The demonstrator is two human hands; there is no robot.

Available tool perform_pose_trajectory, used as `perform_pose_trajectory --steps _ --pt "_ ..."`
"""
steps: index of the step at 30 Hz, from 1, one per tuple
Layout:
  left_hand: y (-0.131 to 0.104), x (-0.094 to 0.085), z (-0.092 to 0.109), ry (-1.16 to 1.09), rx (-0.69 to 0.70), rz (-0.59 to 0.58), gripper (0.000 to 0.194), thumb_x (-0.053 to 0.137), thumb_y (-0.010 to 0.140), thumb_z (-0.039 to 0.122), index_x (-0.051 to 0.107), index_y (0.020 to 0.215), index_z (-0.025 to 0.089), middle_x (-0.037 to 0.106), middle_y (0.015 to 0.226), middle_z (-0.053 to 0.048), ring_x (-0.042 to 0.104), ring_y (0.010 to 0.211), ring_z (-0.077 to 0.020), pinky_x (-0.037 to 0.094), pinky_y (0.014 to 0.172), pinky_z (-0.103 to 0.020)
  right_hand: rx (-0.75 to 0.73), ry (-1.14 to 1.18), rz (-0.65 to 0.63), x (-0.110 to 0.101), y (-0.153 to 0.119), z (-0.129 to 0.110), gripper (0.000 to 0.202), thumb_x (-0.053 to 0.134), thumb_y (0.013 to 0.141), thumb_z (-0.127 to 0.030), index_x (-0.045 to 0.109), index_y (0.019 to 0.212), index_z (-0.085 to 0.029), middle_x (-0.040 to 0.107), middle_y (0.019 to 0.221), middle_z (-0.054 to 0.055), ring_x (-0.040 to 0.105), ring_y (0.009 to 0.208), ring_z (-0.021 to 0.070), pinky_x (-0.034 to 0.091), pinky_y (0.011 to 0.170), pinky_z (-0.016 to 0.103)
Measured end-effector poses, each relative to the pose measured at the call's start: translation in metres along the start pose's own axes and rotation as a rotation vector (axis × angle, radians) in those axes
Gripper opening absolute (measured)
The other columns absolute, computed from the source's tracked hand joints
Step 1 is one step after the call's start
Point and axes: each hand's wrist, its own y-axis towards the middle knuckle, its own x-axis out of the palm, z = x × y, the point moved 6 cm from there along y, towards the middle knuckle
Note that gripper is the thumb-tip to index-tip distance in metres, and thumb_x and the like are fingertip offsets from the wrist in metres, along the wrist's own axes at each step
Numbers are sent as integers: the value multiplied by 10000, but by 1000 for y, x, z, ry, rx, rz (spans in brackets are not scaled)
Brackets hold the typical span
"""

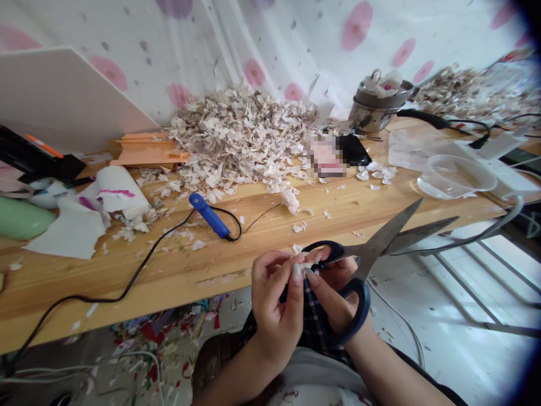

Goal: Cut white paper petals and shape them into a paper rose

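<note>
My left hand (278,293) is closed, its thumb and fingers pinching a small white petal-like piece (310,261) at the table's front edge. My right hand (336,290) meets it there, thumb and forefinger on the same white piece. Large scissors (374,248) with dark blue handles hang on my right hand, the handle loops round its thumb and fingers, blades apart and pointing to the upper right. Beyond my hands a crumpled white flower (289,200) on a thin brown stem lies on the table.
A big heap of white petals (240,135) lies at the back. A blue corded tool (209,215) rests left of centre, its cable running left. A metal pot (376,107), black phone (354,149) and clear plastic bowl (456,176) stand at the right.
</note>
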Motion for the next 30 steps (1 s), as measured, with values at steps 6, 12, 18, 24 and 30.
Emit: perform_pose_trajectory --steps 6,12,18,24,30 --pt "-2 -12 -5 77 72 24 337 493 884 136 583 1203 195 541 1082 -94 528 1002 -201 485 846 -331 61 25 56 -5 1 -3 184 692 767 -241 538 868 -247 599 830 12 600 798 199 501 806 388" --pt "-4 -9 26 506 571 112 244 695 722 106 679 918 250 400 963 -60 425 947 -210 456 815 -304 91 -8 76 -6 1 -3 175 686 745 -224 550 849 -257 616 832 -8 615 814 194 499 825 373" --pt "-6 -7 23 585 576 211 236 780 680 139 705 852 282 397 922 -46 409 900 -210 435 773 -304 130 -44 86 -9 0 -5 192 687 755 -266 534 870 -250 618 827 13 613 793 211 506 781 388" --pt "-7 -11 -4 179 204 148 402 662 767 233 542 1151 226 481 996 -71 471 961 -231 442 806 -364 116 -7 126 -10 -1 -9 209 695 757 -250 526 879 -253 592 843 0 601 818 196 484 816 374" --pt "2 8 -14 -85 -159 -114 68 567 879 293 569 892 227 495 989 -48 497 959 -197 436 832 -335 114 5 134 -7 -1 0 198 694 752 -239 536 871 -254 602 825 -4 596 769 189 478 779 367"
